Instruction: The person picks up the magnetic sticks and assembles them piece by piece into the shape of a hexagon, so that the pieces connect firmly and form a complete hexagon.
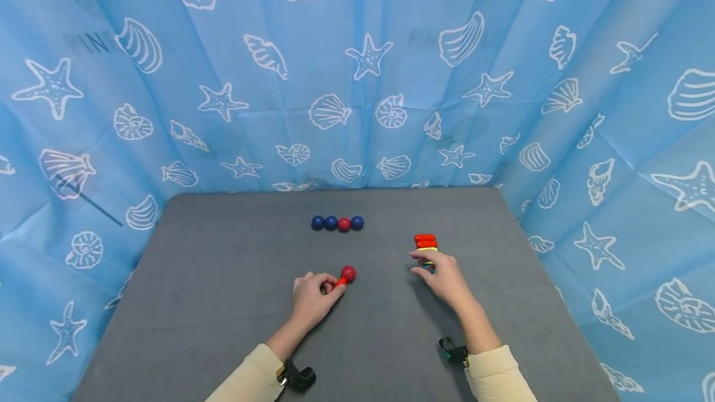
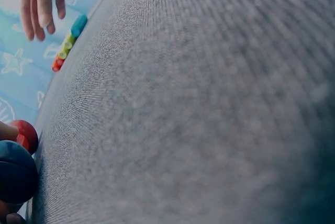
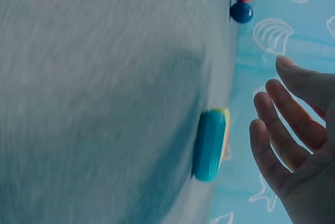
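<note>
My left hand point(image 1: 313, 295) pinches a short red rod point(image 1: 340, 281) between thumb and fingers. A red ball point(image 1: 348, 273) sits at the rod's far end. In the left wrist view a dark blue ball point(image 2: 18, 172) shows at the near side of the red one; the fingers mostly hide the rod there. My right hand point(image 1: 444, 275), fingers spread and slightly bent with nothing in them, hovers over a row of short coloured rods. Red rods point(image 1: 426, 241) lie at the row's far end, yellow ones in the middle, and a blue rod point(image 3: 209, 145) at the near end.
Toward the back of the grey table point(image 1: 234, 253), several balls stand in a line: dark blue ones point(image 1: 324, 223) and a red one point(image 1: 343, 224). A blue curtain point(image 1: 357, 129) with white shell and starfish prints surrounds the table's back and sides.
</note>
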Available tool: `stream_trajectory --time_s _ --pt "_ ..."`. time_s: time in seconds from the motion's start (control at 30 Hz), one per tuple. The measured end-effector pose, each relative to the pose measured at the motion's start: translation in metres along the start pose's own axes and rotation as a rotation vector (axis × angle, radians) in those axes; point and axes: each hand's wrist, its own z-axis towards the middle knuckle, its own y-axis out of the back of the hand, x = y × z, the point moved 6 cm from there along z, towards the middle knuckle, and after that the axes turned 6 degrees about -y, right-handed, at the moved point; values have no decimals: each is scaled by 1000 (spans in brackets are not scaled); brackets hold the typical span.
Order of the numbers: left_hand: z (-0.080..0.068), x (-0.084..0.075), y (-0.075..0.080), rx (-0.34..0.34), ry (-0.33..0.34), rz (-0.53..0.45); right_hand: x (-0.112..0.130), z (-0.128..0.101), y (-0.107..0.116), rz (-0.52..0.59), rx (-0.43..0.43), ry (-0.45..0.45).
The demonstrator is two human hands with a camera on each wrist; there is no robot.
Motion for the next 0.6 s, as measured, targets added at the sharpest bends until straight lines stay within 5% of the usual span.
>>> stream_trajectory --time_s 0.6 --pt "0 1 -1 3 1 28 -43 -9 17 -196 48 -175"
